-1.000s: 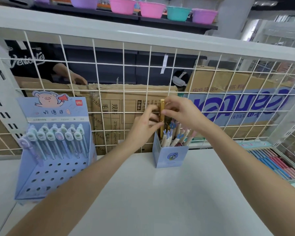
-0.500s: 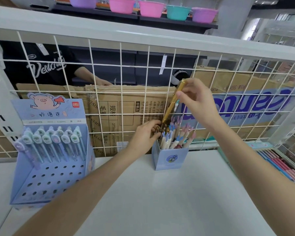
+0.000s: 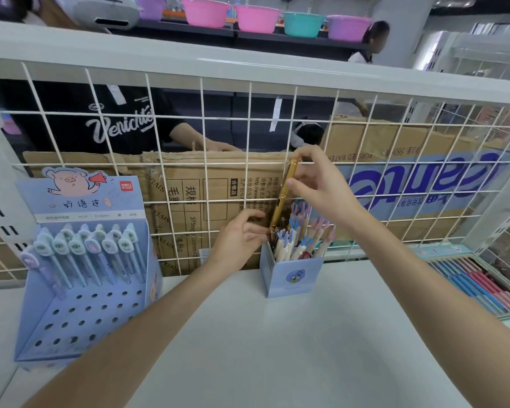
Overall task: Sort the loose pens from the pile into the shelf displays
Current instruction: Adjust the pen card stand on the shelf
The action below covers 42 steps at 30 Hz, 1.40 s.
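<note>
Landmark: small pale-blue square cardboard pen box (image 3: pixel 292 275), standing on the white shelf surface (image 3: pixel 277 348) near its back edge; all places are told from it.
Perforated display: pale-blue cardboard stand with rows of holes (image 3: pixel 80 307), well to the left of the box and nearer the camera; a row of pastel pens with rounded cartoon caps (image 3: pixel 92 248) stands in its upper holes, under a header card with a pink pig.
Tray: flat tray of blue and pink pens (image 3: pixel 480 287), well to the right of the box at the shelf's edge.
Box contents: white and pastel pens with blue and pink fin-shaped tops (image 3: pixel 301 234), upright and leaning, crowded together.
Left hand (image 3: pixel 239 240): just left of the box's top rim, fingers curled; its grip meets the lower end of the gold pen, though whether it pinches the tip cannot be told.
Gold pen (image 3: pixel 283 198): slim metallic gold pen, tilted, lower end at the box's left rear corner, upper end rising up and right.
Right hand (image 3: pixel 321 184): above the box, its grip pinching the gold pen's upper part between thumb and fingers.
Wire grid (image 3: pixel 200 160): white mesh panel just behind the box.
Cartons: brown cardboard boxes (image 3: pixel 206 187) behind the grid.
Person: in a black printed T-shirt (image 3: pixel 115 125), behind the cartons, to the left.
Bowls: pink, teal and purple plastic bowls (image 3: pixel 256 17) on a dark shelf, farthest back, above.
</note>
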### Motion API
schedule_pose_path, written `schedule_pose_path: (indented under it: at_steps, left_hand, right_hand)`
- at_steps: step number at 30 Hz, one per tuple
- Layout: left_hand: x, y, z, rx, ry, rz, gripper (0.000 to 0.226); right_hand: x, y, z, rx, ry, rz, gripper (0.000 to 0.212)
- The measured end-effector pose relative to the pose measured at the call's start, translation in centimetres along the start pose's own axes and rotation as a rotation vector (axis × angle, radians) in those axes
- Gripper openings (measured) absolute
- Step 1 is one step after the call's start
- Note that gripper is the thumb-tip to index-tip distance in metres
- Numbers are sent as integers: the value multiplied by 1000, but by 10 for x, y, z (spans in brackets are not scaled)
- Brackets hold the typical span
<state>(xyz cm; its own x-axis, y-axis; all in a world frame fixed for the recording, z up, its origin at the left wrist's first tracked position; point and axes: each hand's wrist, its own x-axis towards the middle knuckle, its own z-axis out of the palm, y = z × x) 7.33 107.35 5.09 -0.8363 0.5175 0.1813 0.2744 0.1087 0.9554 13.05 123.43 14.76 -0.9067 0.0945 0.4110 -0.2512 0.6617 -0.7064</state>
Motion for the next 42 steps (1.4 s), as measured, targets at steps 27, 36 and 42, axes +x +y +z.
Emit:
schedule_pose_path:
  at_steps: [27, 36, 42]
  left_hand:
    - [-20, -16, -6, 594, -77, 191, 37]
    - [-26, -16, 0, 580, -117, 195, 41]
    - [-30, -10, -2, 461, 63, 251, 36]
  right_hand:
    - [-5, -1, 12, -224, -9, 3, 32]
    - [-6, 1, 20, -279, -59, 30, 27]
    - [-8, 3, 21, -355, -90, 19, 23]
